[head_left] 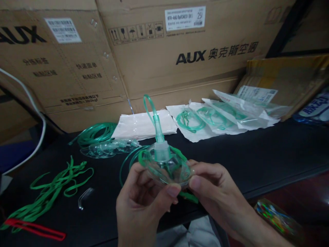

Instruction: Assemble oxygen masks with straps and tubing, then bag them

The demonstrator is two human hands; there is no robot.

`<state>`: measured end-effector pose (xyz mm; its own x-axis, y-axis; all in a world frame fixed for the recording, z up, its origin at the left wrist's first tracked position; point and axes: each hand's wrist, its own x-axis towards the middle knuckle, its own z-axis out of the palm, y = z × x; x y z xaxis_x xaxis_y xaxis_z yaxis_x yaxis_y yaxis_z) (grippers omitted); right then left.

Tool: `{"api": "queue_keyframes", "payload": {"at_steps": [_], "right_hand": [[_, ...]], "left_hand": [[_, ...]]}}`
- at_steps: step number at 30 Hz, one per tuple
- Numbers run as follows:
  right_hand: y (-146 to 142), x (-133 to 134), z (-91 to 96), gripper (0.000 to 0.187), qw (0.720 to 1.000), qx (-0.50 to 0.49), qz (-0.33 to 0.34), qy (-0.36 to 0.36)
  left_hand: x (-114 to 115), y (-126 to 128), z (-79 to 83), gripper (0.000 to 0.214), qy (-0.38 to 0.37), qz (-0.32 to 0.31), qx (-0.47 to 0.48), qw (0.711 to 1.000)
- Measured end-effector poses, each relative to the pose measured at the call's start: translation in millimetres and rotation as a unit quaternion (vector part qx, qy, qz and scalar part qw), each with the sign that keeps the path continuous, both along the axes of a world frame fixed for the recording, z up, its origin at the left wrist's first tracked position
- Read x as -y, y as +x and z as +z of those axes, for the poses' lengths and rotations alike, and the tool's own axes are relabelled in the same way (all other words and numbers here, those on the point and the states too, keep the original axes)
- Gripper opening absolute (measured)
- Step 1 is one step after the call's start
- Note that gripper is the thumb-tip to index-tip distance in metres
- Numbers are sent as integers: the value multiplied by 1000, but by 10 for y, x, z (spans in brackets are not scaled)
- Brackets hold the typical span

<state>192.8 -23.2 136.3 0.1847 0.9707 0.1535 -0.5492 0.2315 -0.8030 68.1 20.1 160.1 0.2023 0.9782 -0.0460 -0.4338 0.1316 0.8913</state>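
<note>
I hold a clear plastic oxygen mask (164, 166) with a green rim and a green tube (154, 116) rising from its connector. My left hand (141, 202) pinches its near left edge with thumb and fingers. On the mask's right edge, my right hand (218, 192) is closed, thumb pressing the rim. A green elastic strap hangs below the mask between both hands.
On the black table (257, 161) lie loose green elastic straps (51, 188), a red strap (36, 229), a small clear clip (84, 197), a coiled green tube with more masks (102, 144), white empty bags (144, 125) and sealed mask packages (221, 116). AUX cardboard boxes (180, 51) stand behind.
</note>
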Motion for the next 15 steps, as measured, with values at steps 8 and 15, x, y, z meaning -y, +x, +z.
{"api": "queue_keyframes", "payload": {"at_steps": [8, 15], "right_hand": [[17, 67, -46, 8, 994, 88, -48, 31], [-24, 44, -47, 2, 986, 113, -100, 67]], "left_hand": [[-43, -27, -105, 41, 5, -11, 10, 1000], [10, -32, -36, 44, -12, -32, 10, 999]]}}
